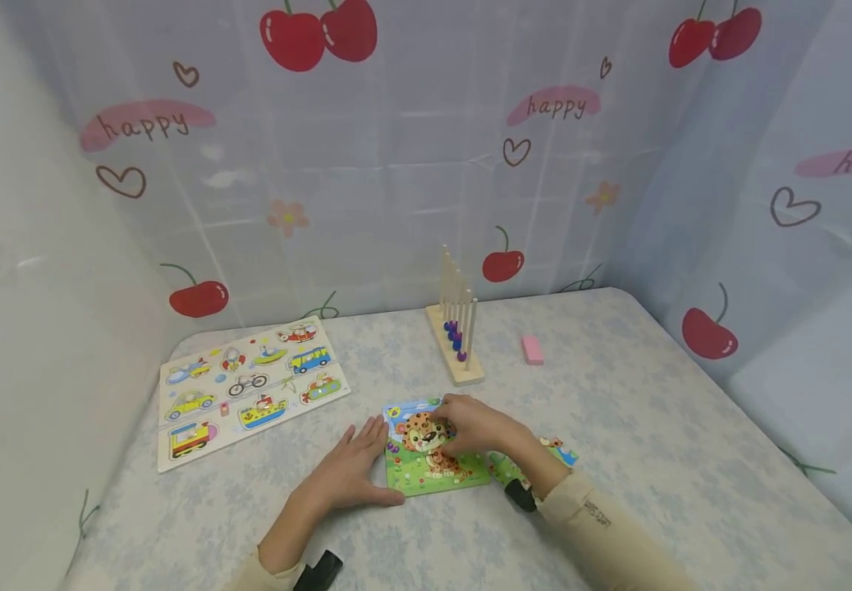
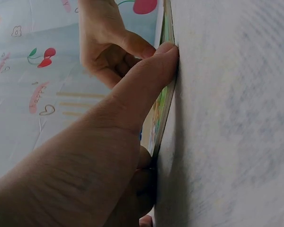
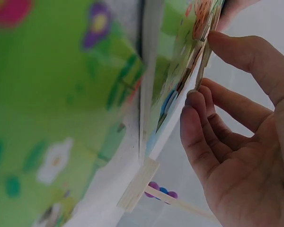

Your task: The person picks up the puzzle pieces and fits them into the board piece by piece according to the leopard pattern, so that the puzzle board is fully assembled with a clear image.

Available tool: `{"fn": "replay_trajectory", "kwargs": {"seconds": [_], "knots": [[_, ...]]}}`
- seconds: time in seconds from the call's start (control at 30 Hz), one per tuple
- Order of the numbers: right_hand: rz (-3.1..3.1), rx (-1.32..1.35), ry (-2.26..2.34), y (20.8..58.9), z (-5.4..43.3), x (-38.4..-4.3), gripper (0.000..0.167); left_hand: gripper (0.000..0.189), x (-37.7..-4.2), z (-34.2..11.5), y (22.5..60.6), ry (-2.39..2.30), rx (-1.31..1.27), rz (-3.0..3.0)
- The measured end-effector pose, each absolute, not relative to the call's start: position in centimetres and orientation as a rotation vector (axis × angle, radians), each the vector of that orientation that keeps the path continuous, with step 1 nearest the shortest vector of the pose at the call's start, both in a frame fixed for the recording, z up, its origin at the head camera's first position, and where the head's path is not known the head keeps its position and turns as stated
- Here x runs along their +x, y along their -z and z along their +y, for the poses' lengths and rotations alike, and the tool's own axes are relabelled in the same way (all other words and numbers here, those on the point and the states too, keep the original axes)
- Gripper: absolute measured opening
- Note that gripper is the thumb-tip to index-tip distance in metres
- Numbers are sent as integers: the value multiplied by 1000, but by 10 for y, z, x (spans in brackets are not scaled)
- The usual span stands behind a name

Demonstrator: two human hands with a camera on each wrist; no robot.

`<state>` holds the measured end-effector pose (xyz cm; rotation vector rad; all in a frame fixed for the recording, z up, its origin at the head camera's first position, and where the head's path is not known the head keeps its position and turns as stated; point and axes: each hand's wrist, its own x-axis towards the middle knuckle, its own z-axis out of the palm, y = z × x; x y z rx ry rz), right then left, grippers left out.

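A square leopard jigsaw puzzle [image 1: 437, 484] with a green and blue scene lies in front of me. My left hand [image 1: 355, 469] lies along its left side, fingers stretched out, the thumb at the near left corner. In the left wrist view that thumb [image 2: 154, 64] meets the puzzle's edge. Over the puzzle's right part, my right hand [image 1: 474, 425] pinches a thin puzzle piece [image 3: 202, 71], seen nearly edge-on between thumb and fingers in the right wrist view. Its printed face is mostly hidden by the hand in the head view.
Partly under my right forearm lies another green printed puzzle part [image 1: 507, 469], with a colourful bit [image 1: 559, 450] beyond. Behind stand a wooden peg rack [image 1: 463, 373] with purple and blue beads and a pink block [image 1: 533, 350]. A vehicle puzzle board [image 1: 237, 435] lies left.
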<state>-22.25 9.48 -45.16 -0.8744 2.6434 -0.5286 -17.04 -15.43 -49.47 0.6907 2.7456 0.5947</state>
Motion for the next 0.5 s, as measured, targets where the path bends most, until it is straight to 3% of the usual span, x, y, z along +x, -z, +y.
{"fn": "replay_trajectory", "kwargs": {"seconds": [0.5], "knots": [[2640,-873,519,452,91,-224,49,117,-172,-154,495,-578,688,2753]]}}
